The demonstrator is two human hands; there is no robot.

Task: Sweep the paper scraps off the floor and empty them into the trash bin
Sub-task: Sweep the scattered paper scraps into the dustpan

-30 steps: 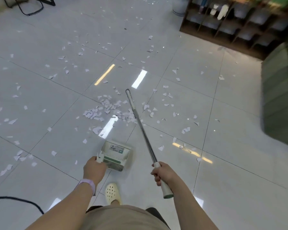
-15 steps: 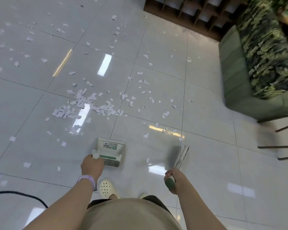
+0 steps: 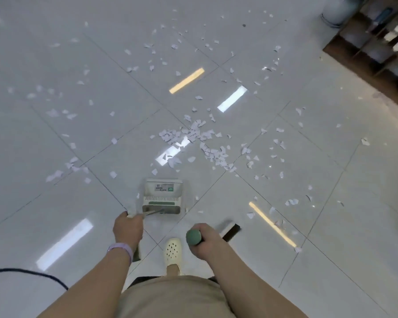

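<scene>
White paper scraps [image 3: 194, 138] lie strewn over the glossy tiled floor, thickest in a heap just beyond the dustpan. The pale dustpan [image 3: 163, 195] stands on the floor in front of me, and my left hand [image 3: 128, 228] grips its handle. My right hand [image 3: 205, 241] holds the broom by its green-capped handle end [image 3: 193, 237], which points up at the camera. The broom's dark brush head [image 3: 229, 230] rests on the floor just right of that hand, near my foot.
A dark wooden shelf unit [image 3: 377, 49] stands at the upper right, with a pale round container [image 3: 336, 12] beside it. A black cable [image 3: 32, 273] curls across the floor at the lower left. My cream clog [image 3: 172, 251] is between my hands.
The broom came back from the scrap heap to stand upright beside my right foot. The view swung right, then back left. The dustpan stayed in my left hand.
</scene>
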